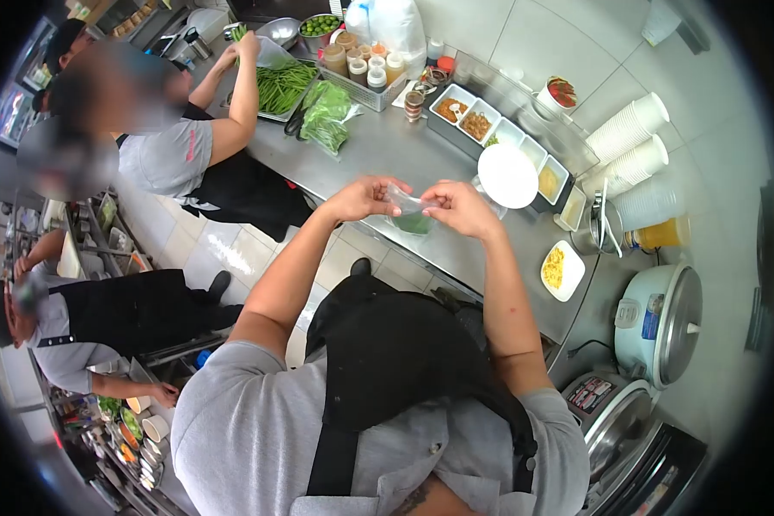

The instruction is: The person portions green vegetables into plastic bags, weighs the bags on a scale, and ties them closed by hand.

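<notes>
Between my two hands hangs a small clear plastic bag (pixel 413 223) with something green in it, above the front edge of the steel counter (pixel 387 159). My left hand (pixel 370 198) pinches the left side of its top, and my right hand (pixel 457 207) pinches the right side. Just right of my right hand is a round white lid or plate (pixel 507 175), which partly covers a row of white food containers (pixel 476 122). Farther right, a white dish (pixel 563 271) holds chopped yellow food.
Green beans (pixel 285 86), bagged leafy greens (pixel 325 116) and a basket of bottles (pixel 365 86) line the counter's far left. A co-worker (pixel 181 155) stands there; another person (pixel 112 318) is behind at left. Stacked cups (pixel 628 129) and rice cookers (pixel 658 327) stand right.
</notes>
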### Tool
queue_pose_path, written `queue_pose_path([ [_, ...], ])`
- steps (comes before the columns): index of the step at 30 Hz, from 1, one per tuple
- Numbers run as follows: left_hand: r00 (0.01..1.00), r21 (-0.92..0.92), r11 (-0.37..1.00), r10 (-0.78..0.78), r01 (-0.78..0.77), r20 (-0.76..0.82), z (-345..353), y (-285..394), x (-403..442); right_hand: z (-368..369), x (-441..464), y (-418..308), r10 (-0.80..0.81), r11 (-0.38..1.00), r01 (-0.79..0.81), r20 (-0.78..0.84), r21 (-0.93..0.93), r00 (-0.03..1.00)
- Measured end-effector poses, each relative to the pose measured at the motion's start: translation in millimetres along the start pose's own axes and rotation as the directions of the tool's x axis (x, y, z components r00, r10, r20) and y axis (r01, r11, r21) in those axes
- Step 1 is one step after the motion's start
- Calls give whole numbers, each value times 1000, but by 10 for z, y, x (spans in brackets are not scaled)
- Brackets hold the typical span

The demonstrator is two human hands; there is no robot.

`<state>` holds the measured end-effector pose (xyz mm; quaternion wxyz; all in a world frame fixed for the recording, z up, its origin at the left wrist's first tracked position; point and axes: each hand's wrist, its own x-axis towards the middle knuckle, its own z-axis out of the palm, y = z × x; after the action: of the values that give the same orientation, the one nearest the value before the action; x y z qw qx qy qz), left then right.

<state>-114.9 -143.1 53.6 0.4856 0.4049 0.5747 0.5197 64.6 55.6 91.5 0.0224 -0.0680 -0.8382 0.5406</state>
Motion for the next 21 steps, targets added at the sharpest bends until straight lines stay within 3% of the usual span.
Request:
queue_pose_path([
  [2, 992, 37, 999, -15, 10, 121, 70, -151, 109, 39, 40, -12, 22, 989, -16, 38, -145, 999],
  [3, 986, 226, 973, 8, -46, 168, 80, -150, 170, 49, 64, 16, 29, 989, -24, 29, -144, 999],
  [6, 984, 316, 947, -4, -54, 181, 204, -150, 310, 46, 21, 103, -31, 985, 28, -15, -169, 999],
  [8, 988, 295, 954, 4, -50, 157, 244, -158, 394, 25, -94, 78, 42, 996, -36, -72, 79, 997],
  [9, 993, 278, 959, 17, -50, 121, 265, -116, 419, 27, -171, 121, 51, 995, -44, -85, 90, 995],
  [11, 990, 302, 953, -13, -30, 140, 341, -51, 423, 64, -385, 247, -4, 996, 32, -302, 88, 953],
  [12, 989, 325, 946, -28, -19, 142, 405, -6, 436, 131, -456, 361, 9, 995, 22, -318, 96, 948],
  [13, 985, 325, 945, -40, -17, 166, 506, -16, 451, 244, -535, 531, -66, 997, 53, -234, -62, 970],
  [14, 979, 319, 935, 99, -152, 177, 654, -45, 451, 385, -649, 695, -119, 974, 88, -142, -210, 983],
  [15, 952, 306, 908, 236, -287, 194, 813, -66, 454, 610, -691, 758, -117, 984, 71, -298, -161, 947],
  [16, 946, 297, 911, 221, -287, 238, 981, -40, 467, 842, -661, 852, -81, 997, 68, -388, -47, 918],
  [17, 929, 587, 732, 181, -347, 323, 1162, 25, 470, 1032, -641, 923, -36, 995, 76, -478, 65, 878],
  [18, 907, 788, 455, 131, -414, 401, 1324, 102, 479, 1124, -670, 944, -132, 991, 94, -594, -94, 793],
  [19, 859, 775, 383, 115, -502, 499, 1450, 177, 491, 1170, -720, 978, -239, 963, 79, -678, -258, 696],
  [20, 800, 744, 316, 97, -589, 592, 1577, 249, 501, 1133, -751, 1055, -217, 966, 42, -708, -256, 672],
  [21, 796, 718, 349, 185, -602, 577, 1645, 313, 476, 1061, -765, 1158, -203, 954, -22, -701, -298, 683],
])
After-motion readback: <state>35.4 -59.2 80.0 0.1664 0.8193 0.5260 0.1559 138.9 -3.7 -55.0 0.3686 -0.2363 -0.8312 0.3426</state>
